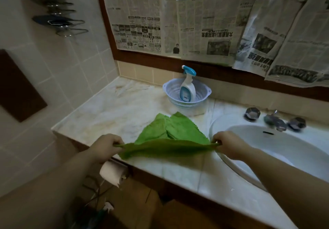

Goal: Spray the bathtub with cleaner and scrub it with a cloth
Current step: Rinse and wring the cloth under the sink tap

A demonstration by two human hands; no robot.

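**Cloth stretched at the counter's front edge, spray bottle untouched**

We note the marble counter (110, 107) first, running from the tiled left wall to the sink (277, 150) sunk into its right end. No bathtub is in view; we judge the work proper has not begun.

Newspaper (204, 23) covers the wall behind the counter.

The green cloth (170, 136) lies near the counter's front edge, just left of the sink rim. Its far part rests flat on the marble; its near edge is lifted and pulled taut between both hands.

A perforated basket (187, 102) stands toward the back edge, well apart from the cloth. The spray bottle (187, 86) leans inside it, nozzle up.

The left hand (105, 146) pinches the cloth's left corner, fingers curled round it. The right hand (227, 144) pinches the right corner likewise.

Step in hand, as we read it: readying the cloth. To do it well, we would keep the tension even, fold corner to corner into a pad, then free one hand for the bottle.
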